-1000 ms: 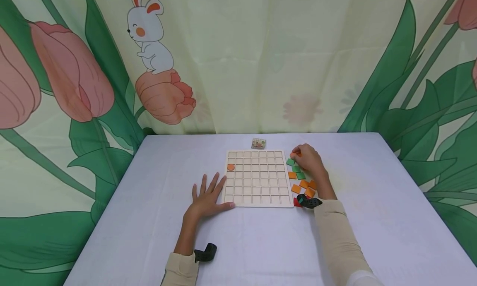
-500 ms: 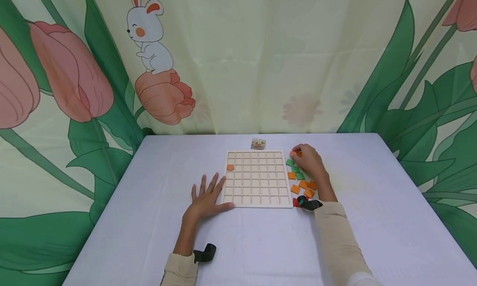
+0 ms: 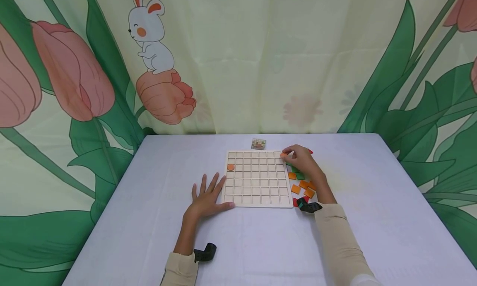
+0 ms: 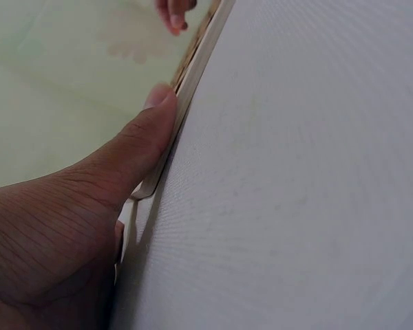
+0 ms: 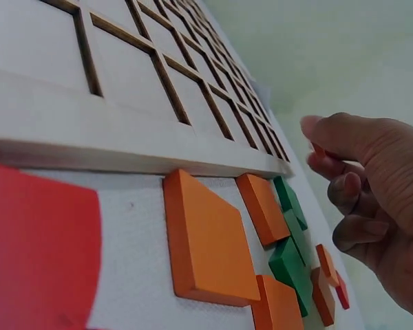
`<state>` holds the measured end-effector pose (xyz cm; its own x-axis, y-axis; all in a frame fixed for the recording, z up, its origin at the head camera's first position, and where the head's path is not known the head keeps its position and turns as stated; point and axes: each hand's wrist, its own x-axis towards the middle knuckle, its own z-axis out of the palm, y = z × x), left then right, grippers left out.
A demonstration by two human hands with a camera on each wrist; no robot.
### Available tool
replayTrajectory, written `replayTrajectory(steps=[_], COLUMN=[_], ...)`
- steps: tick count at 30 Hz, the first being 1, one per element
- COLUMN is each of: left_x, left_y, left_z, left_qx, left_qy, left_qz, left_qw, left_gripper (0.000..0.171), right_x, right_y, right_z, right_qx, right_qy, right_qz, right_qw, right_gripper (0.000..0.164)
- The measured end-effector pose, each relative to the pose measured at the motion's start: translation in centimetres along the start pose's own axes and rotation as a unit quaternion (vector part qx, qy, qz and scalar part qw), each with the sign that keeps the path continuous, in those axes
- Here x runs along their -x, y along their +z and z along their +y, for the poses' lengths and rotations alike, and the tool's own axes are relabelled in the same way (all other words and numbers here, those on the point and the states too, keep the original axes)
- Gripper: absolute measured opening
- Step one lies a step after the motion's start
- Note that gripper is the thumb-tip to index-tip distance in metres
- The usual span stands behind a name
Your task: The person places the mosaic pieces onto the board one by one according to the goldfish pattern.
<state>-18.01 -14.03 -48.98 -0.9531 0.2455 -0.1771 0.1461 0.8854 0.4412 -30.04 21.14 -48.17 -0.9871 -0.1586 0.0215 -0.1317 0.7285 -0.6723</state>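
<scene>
The right hand (image 3: 302,159) pinches an orange piece (image 3: 283,155) between thumb and fingertips, at the far right corner of the gridded board (image 3: 258,182); whether that piece touches the board I cannot tell; the board lies flat on the white worktop (image 3: 257,248), to the left of this hand and reaching across to the other one. The left hand (image 3: 204,202) grasps nothing; its fingers are spread, the forefinger at the board's left edge and the thumb against the near left corner; an orange disc (image 3: 231,167) sits in the board's leftmost column, beyond the left hand's fingertips.

Just under and nearer than the right hand lie green tiles (image 3: 300,176); closer to its wrist are orange tiles (image 3: 309,193), some touching one another; red pieces (image 3: 295,202) lie beside the black wrist camera (image 3: 308,205), partly hidden by it; another red piece (image 3: 311,152) shows just right of the right hand's knuckles. A small patterned block (image 3: 258,144) rests past the board's far edge, to the left of the right hand; behind both hands hangs a curtain (image 3: 238,70) printed with tulips and a rabbit.
</scene>
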Motion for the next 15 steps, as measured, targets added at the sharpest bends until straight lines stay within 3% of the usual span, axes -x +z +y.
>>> replayTrajectory(steps=[8,15], left_x=[-0.5,-0.6], left_y=[0.2,0.6], left_z=[-0.5,-0.8], left_qx=[-0.013,-0.015], left_qy=[-0.007,-0.004], left_qz=[-0.004,-0.007], left_qw=[0.9999,0.9999], left_gripper=[0.099,0.099], right_x=[0.2,0.0], right_y=[1.6,3.9], right_z=[-2.6,-4.8], right_qx=[-0.016,-0.01], right_qy=[-0.087,-0.158], right_qz=[-0.046,-0.098], right_qw=[0.995,0.983], right_gripper=[0.03,0.024])
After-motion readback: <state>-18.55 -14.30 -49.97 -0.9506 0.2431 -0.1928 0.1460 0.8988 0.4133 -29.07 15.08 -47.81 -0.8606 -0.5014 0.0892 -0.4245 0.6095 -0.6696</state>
